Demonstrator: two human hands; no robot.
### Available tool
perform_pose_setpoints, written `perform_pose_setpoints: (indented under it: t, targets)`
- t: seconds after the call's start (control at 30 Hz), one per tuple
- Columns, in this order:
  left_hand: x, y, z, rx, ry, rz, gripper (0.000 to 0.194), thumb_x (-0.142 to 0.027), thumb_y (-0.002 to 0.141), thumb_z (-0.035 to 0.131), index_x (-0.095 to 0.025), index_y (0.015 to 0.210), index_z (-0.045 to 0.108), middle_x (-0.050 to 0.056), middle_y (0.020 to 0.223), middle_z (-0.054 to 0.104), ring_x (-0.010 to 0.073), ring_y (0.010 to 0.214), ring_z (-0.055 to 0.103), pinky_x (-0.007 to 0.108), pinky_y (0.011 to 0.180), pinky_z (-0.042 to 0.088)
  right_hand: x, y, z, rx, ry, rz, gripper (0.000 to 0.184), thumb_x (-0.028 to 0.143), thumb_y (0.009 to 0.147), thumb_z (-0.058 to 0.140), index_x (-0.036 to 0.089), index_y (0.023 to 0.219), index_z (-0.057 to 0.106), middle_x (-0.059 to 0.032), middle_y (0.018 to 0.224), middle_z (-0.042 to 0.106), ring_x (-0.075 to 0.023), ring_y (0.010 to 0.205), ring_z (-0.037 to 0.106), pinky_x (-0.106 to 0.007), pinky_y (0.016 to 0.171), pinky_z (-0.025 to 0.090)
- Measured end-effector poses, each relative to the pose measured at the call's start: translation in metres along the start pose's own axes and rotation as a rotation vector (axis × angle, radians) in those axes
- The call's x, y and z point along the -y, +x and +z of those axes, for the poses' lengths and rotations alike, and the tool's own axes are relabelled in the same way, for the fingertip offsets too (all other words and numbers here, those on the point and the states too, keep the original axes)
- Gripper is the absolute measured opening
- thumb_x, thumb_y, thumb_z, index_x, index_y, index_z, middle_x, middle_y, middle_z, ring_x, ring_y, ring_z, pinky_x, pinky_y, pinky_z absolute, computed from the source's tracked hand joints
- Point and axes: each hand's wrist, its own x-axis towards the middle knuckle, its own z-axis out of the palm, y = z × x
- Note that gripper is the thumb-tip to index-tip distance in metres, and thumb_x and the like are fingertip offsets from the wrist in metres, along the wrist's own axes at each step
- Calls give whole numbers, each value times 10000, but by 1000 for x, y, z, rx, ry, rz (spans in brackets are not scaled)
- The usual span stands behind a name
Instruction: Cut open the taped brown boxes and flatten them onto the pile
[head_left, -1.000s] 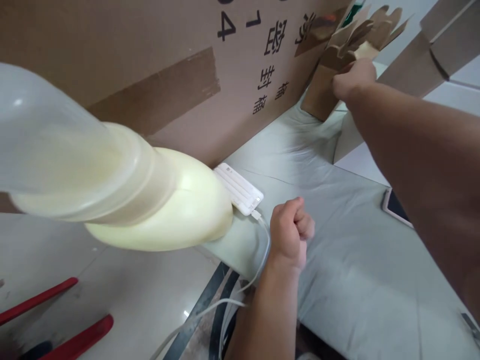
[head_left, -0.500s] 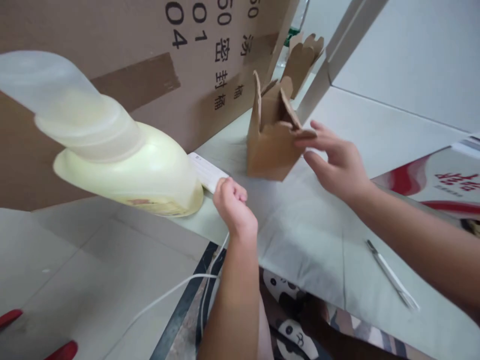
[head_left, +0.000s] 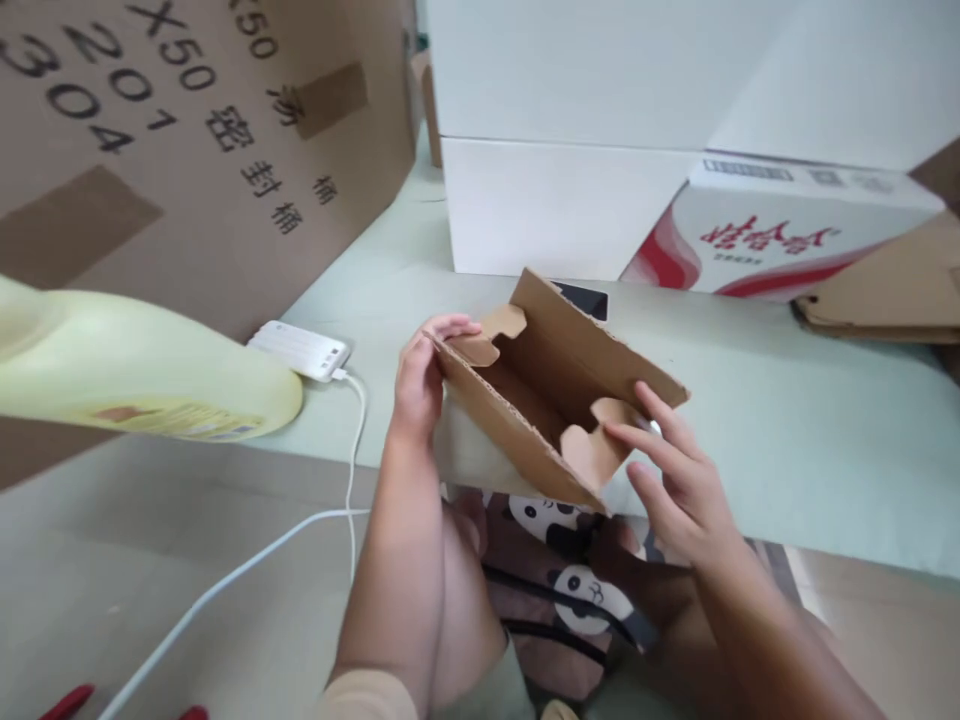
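A small brown cardboard box stands open at the top near the table's front edge, its two long side walls raised. My left hand grips its left end, fingers over the edge beside a small folded-in flap. At the opposite end, the fingers of my right hand are spread and touch another small end flap. Part of a dark-screened phone shows behind the box. A thin white object is mostly hidden behind my right fingers.
On the left are a large printed carton, a pale yellow bottle and a white power bank with a cable. White boxes and a red-and-white carton line the back. Flat cardboard lies at right.
My right hand reached to the back, and the cardboard box came forward to the front edge. My left hand went from a closed fist near the power bank to the box's left end. The view swung right.
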Motion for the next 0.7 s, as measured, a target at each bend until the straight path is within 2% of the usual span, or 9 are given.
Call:
perform_pose_setpoints:
  t: [0.1,0.2,0.27,0.3,0.37,0.43,0.57,0.63,0.7]
  targets:
    - [9,-6,15,10,108,-22,484,-680,745,778,-219,894,787,65,854,740,208,780,676,304,722,542,-16,-6,3,-139,3,-7,373,275,975,612,426,1305,702,-43,1675,450,-400,1458,545,-682,1191,441]
    - [20,-9,27,-50,232,22,415,-600,732,849,-227,897,772,20,765,660,150,669,591,258,648,489,-27,-12,0,-372,117,18,669,274,930,690,504,1519,473,-19,1741,307,-375,1513,481,-652,1199,456]
    - [28,-9,32,-80,285,82,430,-568,717,882,-253,980,755,10,801,657,147,691,590,256,666,494,-31,-14,-5,-340,219,58,775,278,944,672,483,1604,321,-62,1688,409,-345,1503,505,-646,1198,468]
    - [31,-8,33,-79,303,117,457,-563,716,887,-273,1040,746,15,865,679,154,728,608,265,693,510,-32,-15,-8,-271,251,63,720,281,959,646,450,1594,352,-81,1615,512,-338,1488,526,-646,1198,472]
    - [35,-7,32,-44,352,191,471,-564,747,866,-309,1124,743,38,1068,717,175,841,653,306,788,550,-34,-17,-14,-133,266,43,496,308,974,604,372,1462,545,-106,1439,669,-351,1465,553,-653,1196,477]
    - [36,-6,30,50,440,246,389,-571,798,818,-317,1092,788,55,1267,700,215,991,681,379,925,569,-34,-18,-19,-75,281,14,335,355,973,585,322,1296,668,-120,1336,724,-374,1444,572,-657,1186,488]
    - [30,-7,28,235,584,242,274,-550,866,746,-305,912,860,60,1388,673,291,1182,668,484,1100,529,-35,-22,-20,-105,354,22,346,382,987,572,337,1320,654,-105,1369,698,-357,1447,566,-625,1199,477]
    - [28,-6,25,218,605,213,267,-542,852,750,-306,901,865,60,1387,679,306,1205,664,499,1114,524,-37,-24,-16,-184,374,86,419,412,996,567,353,1411,584,-106,1490,607,-345,1470,535,-604,1206,471]
    - [28,-5,20,126,596,190,260,-530,805,774,-296,878,861,60,1363,696,322,1246,648,500,1121,516,-41,-23,-9,-292,373,223,458,445,1010,542,343,1456,534,-119,1531,560,-333,1445,553,-576,1175,504]
